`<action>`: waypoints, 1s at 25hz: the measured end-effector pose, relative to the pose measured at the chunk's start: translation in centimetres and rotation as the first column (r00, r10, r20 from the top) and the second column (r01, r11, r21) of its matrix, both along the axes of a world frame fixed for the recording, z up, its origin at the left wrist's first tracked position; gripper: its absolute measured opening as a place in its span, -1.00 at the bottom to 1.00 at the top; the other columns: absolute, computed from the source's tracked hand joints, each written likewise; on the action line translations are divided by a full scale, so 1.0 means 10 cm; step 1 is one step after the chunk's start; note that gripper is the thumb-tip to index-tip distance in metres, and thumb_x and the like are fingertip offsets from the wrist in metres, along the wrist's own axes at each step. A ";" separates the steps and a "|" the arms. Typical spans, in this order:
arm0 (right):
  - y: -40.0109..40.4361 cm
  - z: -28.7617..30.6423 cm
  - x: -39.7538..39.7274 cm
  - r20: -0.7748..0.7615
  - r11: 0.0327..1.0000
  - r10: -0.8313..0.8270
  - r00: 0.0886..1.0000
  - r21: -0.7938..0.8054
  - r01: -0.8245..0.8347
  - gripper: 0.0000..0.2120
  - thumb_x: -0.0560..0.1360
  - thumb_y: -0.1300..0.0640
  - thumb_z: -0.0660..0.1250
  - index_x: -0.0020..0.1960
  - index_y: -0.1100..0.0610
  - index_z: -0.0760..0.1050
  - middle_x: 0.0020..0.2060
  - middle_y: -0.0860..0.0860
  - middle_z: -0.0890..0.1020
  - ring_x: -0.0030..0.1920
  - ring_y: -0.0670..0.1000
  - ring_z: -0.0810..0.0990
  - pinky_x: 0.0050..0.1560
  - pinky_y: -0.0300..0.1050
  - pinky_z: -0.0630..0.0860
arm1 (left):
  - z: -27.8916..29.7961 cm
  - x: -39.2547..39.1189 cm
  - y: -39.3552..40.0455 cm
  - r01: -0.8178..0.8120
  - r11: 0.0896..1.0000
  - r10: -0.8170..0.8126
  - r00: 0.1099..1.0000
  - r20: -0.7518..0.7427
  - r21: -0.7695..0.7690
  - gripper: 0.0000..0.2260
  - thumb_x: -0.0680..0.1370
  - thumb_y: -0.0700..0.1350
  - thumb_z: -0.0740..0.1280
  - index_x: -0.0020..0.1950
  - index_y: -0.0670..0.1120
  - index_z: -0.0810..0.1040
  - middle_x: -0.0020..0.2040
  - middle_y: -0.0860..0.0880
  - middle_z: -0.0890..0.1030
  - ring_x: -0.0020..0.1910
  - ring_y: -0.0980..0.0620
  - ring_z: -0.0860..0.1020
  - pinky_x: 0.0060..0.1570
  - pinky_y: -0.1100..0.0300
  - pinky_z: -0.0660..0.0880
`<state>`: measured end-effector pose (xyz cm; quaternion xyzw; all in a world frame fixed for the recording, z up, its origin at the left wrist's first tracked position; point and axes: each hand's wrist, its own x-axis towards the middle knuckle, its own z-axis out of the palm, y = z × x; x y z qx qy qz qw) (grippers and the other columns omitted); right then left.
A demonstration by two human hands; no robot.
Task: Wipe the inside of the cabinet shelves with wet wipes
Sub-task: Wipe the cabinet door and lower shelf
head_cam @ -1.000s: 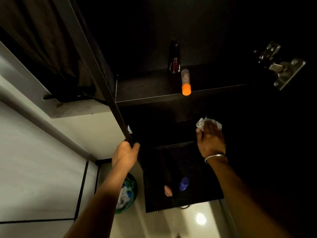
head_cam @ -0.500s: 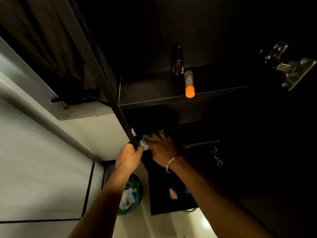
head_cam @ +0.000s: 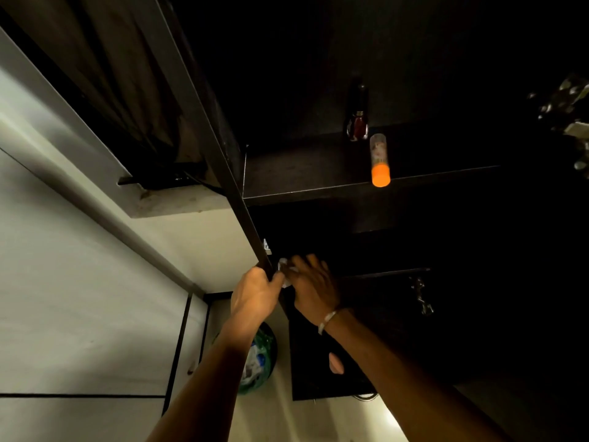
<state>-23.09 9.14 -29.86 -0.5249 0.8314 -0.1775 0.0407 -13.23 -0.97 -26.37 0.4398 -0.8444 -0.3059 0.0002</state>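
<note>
Left hand (head_cam: pixel 255 290) is curled around the front edge of the dark cabinet side panel (head_cam: pixel 223 173), gripping it, most likely to brace the body while reaching up into the unit. Right hand (head_cam: pixel 314 287) is pressed with fingers spread over a white wet wipe (head_cam: pixel 283 272); only a small crumpled bit of the wipe shows, poking out past the fingertips on the side toward the left hand. The wipe sits under the right palm and fingers, touching them, and just beside the left thumb, at the inner corner where the lower shelf (head_cam: pixel 382 274) meets the side panel. Looks like the corner is being scrubbed, which would be why both hands are so close. Whether the fingers pinch the wipe or only press it flat: cannot tell, too dark.

Above the right hand, well apart, the upper shelf (head_cam: pixel 318 189) carries an orange-capped tube (head_cam: pixel 379 161) lying at its front edge and a small dark bottle (head_cam: pixel 357 122) just behind it. A silver bangle (head_cam: pixel 326 322) sits on the right wrist. Below the left forearm is a green bin (head_cam: pixel 259 362) with trash.
</note>
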 end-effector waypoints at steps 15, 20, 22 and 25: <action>0.68 -0.29 -0.80 -0.101 0.695 -0.716 0.690 -0.011 0.719 -0.34 0.53 -0.18 -0.02 0.45 0.22 0.35 0.41 0.20 0.42 0.44 0.21 0.33 0.46 0.20 0.17 | -0.01 0.05 -0.03 0.041 0.999 -0.041 0.999 -0.003 0.006 -0.61 0.62 0.14 0.26 -0.25 -0.13 0.48 -0.33 -0.06 0.53 -0.30 -0.08 0.54 -0.32 0.07 0.38; 0.46 -0.27 -0.49 -0.180 0.989 -0.145 0.973 -0.039 0.140 -0.38 0.55 -0.17 0.09 0.48 0.18 0.33 0.44 0.14 0.40 0.45 0.11 0.35 0.46 0.10 0.26 | -0.11 0.06 0.13 0.017 0.970 -0.071 0.973 0.219 0.242 -0.43 0.55 0.34 0.00 -0.05 -0.09 0.57 -0.28 -0.05 0.68 -0.28 -0.07 0.68 -0.13 0.09 0.53; 0.72 -0.25 -0.78 -0.238 0.990 -0.140 0.961 -0.024 0.138 -0.40 0.57 -0.17 0.06 0.49 0.14 0.32 0.43 0.08 0.42 0.45 0.06 0.36 0.48 0.10 0.22 | -0.09 -0.01 0.23 0.176 0.968 -0.203 0.967 0.153 0.177 -0.54 0.60 0.24 0.09 -0.03 -0.06 0.62 -0.30 -0.04 0.67 -0.28 -0.06 0.67 -0.19 0.10 0.55; 1.13 -0.25 -1.21 -0.267 0.937 -0.338 0.902 -0.002 0.351 -0.41 0.59 -0.18 -0.01 0.49 0.10 0.33 0.41 0.07 0.45 0.43 0.06 0.40 0.45 0.16 0.25 | -0.07 -0.10 0.40 0.423 0.873 -0.441 0.898 -0.020 -0.242 -0.77 0.61 0.05 0.25 0.14 0.00 0.62 0.00 -0.05 0.64 0.00 -0.09 0.61 -0.08 0.02 0.56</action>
